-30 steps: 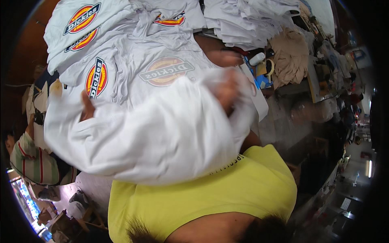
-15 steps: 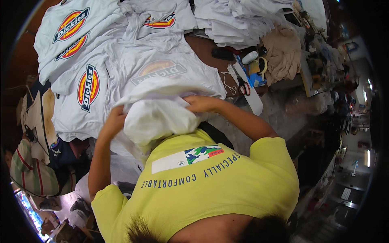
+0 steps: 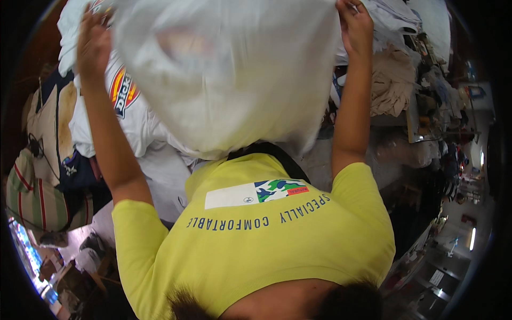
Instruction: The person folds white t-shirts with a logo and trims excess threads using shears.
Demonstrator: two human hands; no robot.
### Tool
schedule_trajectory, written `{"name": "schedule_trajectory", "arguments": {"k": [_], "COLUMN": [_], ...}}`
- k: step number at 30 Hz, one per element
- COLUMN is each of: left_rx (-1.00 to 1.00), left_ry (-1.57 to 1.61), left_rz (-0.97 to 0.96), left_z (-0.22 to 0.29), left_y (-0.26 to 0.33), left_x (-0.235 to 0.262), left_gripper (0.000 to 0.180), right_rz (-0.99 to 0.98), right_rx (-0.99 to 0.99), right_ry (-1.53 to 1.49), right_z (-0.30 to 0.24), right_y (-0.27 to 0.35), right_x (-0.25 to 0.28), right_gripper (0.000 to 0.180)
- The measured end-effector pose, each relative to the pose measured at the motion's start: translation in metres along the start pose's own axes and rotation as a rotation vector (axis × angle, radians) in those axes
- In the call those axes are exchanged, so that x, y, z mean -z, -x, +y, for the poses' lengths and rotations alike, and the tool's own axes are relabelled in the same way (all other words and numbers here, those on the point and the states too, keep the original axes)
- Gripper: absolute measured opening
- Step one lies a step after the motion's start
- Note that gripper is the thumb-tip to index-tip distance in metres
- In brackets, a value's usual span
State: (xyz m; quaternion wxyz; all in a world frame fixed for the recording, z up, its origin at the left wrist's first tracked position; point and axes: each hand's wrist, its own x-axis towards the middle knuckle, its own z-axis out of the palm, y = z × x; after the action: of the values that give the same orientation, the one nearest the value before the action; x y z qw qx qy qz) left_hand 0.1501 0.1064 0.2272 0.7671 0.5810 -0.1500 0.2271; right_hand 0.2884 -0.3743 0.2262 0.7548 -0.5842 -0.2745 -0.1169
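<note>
At the far left a striped bag [image 3: 32, 200] in green, red and cream sits beside a tan cloth bag [image 3: 50, 125], with dark clothing between them and the table. Just to their right lies a pile of white shirts [image 3: 130, 114] with a round red and yellow print showing on the top one. Above that pile the left hand [image 3: 93, 45] is raised, its fingers curled closed around the left upper edge of a large white garment [image 3: 229, 74]. The garment hangs spread wide between both hands, held up in the air in front of the person and hiding most of the table behind it; its lower edge drops to just above the person's yellow shirt [image 3: 256, 240]. At the garment's upper right corner the right hand [image 3: 356, 24] is closed on the fabric, fingers pinched over the edge. Further right, past the right forearm, a heap of beige cloth [image 3: 392, 80] lies on the table, with cluttered shelves [image 3: 442, 106] beyond it.
</note>
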Motion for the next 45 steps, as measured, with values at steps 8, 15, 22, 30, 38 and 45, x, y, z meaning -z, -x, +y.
{"name": "schedule_trajectory", "arguments": {"k": [8, 15, 22, 30, 38, 45], "left_rx": [0.742, 0.594, 0.529, 0.873, 0.909, 0.082], "left_ry": [-0.562, -0.853, -1.158, 0.445, -0.246, -1.345], "left_rz": [0.099, 0.113, 0.225, 0.488, 0.398, 0.022], "left_z": [-0.133, -0.133, -0.150, -0.099, -0.107, -0.163], "left_y": [0.159, 0.289, 0.307, 0.269, 0.242, 0.213], "left_x": [0.007, -0.040, -0.071, -0.110, -0.097, -0.086], "left_gripper": [0.043, 0.045, 0.046, 0.043, 0.032, 0.038], "right_rz": [-0.067, -0.573, -0.879, -0.951, -0.871, -1.278], "right_rx": [-0.164, -0.462, -0.520, -0.380, -0.277, -0.337], "right_ry": [0.724, 0.528, 0.501, 0.456, 0.679, 0.722], "right_z": [0.114, 0.089, 0.091, 0.064, 0.028, 0.010], "right_y": [0.116, 0.222, 0.232, 0.269, 0.267, 0.290], "right_x": [-0.039, -0.103, -0.134, -0.162, -0.160, -0.193], "right_gripper": [0.014, 0.014, 0.018, 0.076, 0.039, 0.024]}}
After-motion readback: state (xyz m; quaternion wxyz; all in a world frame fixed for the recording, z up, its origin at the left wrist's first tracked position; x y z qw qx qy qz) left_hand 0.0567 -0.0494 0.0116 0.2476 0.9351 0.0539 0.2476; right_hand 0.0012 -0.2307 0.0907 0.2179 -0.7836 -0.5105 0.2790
